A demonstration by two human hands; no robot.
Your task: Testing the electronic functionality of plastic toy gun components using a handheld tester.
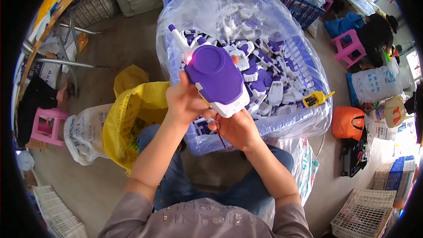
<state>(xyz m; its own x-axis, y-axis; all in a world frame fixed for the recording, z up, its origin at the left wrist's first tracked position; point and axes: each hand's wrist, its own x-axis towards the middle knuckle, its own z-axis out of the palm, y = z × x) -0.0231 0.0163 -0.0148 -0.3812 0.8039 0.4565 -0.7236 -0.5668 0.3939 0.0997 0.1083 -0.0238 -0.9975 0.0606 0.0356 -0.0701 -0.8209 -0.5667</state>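
Item: purple-and-white plastic handset with antenna, small red light lit, raised over a blue plastic crate of purple-and-white plastic pieces. Left hand: closed around its left side, apparently keeping the face clear. Right hand: under the base, by thin red-and-black wires, probably steadying; grip partly hidden, cannot tell.

White glare washes out three o'clock; a red lamp glows on the toy handset; plastic liner gleams; outer edges curve.
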